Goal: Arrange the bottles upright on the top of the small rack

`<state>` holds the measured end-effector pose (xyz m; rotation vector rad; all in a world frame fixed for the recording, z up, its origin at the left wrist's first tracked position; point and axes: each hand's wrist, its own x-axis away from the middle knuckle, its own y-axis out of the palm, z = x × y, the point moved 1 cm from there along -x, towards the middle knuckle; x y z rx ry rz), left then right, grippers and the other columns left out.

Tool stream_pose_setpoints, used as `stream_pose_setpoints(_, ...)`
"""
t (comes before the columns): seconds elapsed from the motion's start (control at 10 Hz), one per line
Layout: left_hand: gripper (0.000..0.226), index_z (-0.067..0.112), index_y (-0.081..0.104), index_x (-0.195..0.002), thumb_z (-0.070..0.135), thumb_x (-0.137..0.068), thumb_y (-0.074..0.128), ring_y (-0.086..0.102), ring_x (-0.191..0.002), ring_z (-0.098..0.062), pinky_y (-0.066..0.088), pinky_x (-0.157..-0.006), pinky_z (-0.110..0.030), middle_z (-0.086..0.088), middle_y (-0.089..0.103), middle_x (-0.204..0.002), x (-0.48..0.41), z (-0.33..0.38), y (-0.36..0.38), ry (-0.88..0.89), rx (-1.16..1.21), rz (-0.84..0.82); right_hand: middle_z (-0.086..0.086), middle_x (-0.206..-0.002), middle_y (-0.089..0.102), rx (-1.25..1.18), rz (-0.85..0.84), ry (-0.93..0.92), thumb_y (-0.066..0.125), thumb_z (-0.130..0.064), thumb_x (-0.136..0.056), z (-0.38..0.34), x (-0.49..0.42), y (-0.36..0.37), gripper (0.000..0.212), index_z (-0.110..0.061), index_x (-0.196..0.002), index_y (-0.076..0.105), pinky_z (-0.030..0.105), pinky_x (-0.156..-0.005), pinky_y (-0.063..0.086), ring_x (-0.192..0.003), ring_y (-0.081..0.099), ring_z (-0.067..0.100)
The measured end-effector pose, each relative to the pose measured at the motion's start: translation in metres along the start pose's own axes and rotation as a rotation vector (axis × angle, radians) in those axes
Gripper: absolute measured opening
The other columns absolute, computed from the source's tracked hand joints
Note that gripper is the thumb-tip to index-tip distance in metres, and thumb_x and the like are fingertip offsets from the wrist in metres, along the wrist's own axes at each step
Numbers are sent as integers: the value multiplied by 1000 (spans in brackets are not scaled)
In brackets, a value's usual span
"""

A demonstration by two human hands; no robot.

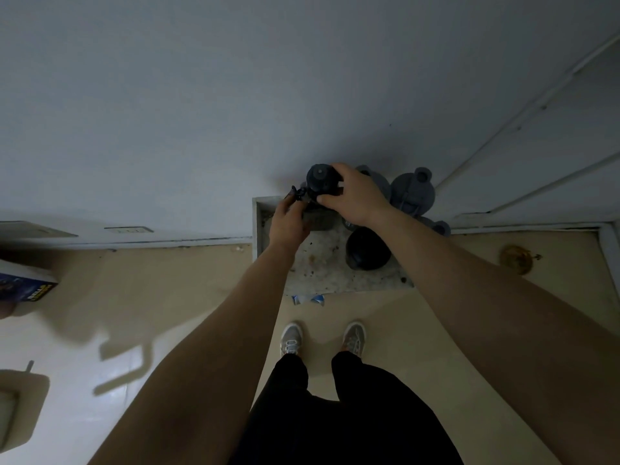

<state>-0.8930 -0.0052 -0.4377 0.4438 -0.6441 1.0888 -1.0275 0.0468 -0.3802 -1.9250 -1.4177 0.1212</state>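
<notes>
A small rack with a speckled, stained top (322,263) stands against the wall. My right hand (355,196) grips a dark bottle (320,177) upright at the rack's back edge. My left hand (288,219) is beside it on the left, with its fingers closed on a small dark strap or loop (297,193) at the bottle's side. A grey bottle (414,191) with a cap lug stands upright at the back right, another grey one (377,179) is half hidden behind my right hand. A black bottle (367,248) stands nearer the front.
A white wall rises behind the rack and a door (553,135) with its frame is on the right. The beige floor holds a round drain cover (515,258), a blue and white scrap (307,299) at the rack's foot, and a blue box (23,286) at far left. My shoes (322,337) stand just before the rack.
</notes>
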Motion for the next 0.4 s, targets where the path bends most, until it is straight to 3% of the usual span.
stream_pose_setpoints(0.1,47,25,57,-135,29,-88,54,62,-119,-35,51,-98,-46,-13,59,-133,2,2,-4,16,-57,-27,11,-133,59,-3,17,3,71,-26,-87,1,3,3,54,-10,-134,49,32,-95,46,-118,58,28)
stream_pose_setpoints(0.2,51,17,50,-141,26,-91,55,59,-118,-27,52,-95,-44,-16,55,-143,4,5,-6,44,-43,-54,11,-136,57,13,9,30,70,-27,-88,-3,5,1,57,-11,-137,46,34,-98,45,-120,57,29)
stream_pose_setpoints(0.3,48,18,47,-145,26,-98,53,60,-100,-25,51,-80,-37,-16,62,-130,3,5,-9,24,-61,-62,11,-141,54,26,-6,42,71,-27,-87,-4,7,0,66,-12,-143,42,33,-102,42,-125,55,28)
stream_pose_setpoints(0.4,54,19,47,-146,35,-95,54,64,-97,-22,52,-95,-45,-13,61,-131,4,11,-15,70,-241,-45,11,-149,46,36,12,52,72,-31,-86,-12,15,-7,78,-12,-150,31,31,-104,39,-129,51,27)
